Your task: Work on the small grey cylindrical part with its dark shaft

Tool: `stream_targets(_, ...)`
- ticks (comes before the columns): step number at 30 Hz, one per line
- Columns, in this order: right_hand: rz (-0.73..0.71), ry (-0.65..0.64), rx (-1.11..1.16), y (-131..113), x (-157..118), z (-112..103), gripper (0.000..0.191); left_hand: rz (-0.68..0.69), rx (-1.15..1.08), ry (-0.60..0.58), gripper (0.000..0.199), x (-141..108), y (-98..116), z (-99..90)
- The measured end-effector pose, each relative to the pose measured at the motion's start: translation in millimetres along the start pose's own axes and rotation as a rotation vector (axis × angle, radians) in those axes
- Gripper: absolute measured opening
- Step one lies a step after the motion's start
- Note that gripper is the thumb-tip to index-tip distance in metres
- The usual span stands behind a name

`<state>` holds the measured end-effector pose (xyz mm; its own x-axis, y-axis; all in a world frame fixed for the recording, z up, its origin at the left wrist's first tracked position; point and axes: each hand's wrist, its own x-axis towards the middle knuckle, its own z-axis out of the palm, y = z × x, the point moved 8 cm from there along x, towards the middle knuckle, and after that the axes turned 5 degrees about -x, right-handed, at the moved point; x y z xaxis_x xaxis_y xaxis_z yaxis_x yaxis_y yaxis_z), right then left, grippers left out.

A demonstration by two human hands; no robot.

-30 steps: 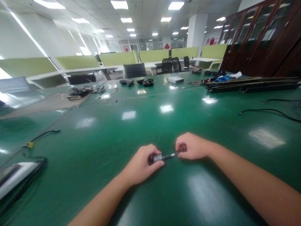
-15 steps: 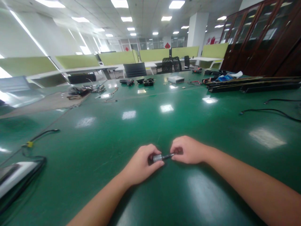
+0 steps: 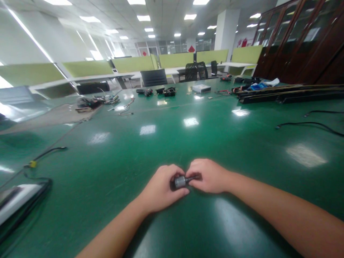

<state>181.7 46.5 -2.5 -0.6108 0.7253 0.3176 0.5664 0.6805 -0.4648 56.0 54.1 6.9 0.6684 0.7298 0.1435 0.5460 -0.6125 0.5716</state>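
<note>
Left: black cable [image 3: 50,152] with yellow tag [image 3: 32,164] on glossy green table [image 3: 161,147]. Centre foreground: left hand [image 3: 161,188] curled around grey cylinder [image 3: 180,182] with thin dark shaft [image 3: 192,178]; right hand [image 3: 208,176] just beside, fingertips pinching shaft. Right: slim black cord [image 3: 301,123], well apart.

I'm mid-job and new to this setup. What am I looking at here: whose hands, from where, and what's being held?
There's no machine: these are a person's two bare hands. The view comes from a camera worn on the head, looking forward and down. The left hand holds the thick end of a small grey-and-black cylindrical object; the right hand pinches its narrow end. Exactly what it is, I can't tell. Both are over a shiny green table. Farther off lie a pale box and, to the right, long dark rails.
</note>
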Motion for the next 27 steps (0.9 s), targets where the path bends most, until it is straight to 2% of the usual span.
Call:
stream_targets(7, -0.013, 0.001, -0.014, 0.2, 0.4, 1.9, 0.014, -0.016, -0.012, -0.012, 0.019, -0.6, -3.3, 0.3)
stream_targets(14, -0.035, 0.024, -0.005, -3.2, 1.3, -1.0, 0.012, -0.016, -0.004, 0.000, 0.019, 0.5, -1.4, 0.5)
stream_targets(27, -0.077, -0.017, -0.045, -5.1, -0.1, -4.0, 0.013, -0.020, -0.014, -0.013, 0.020, 0.9, 1.3, -2.3)
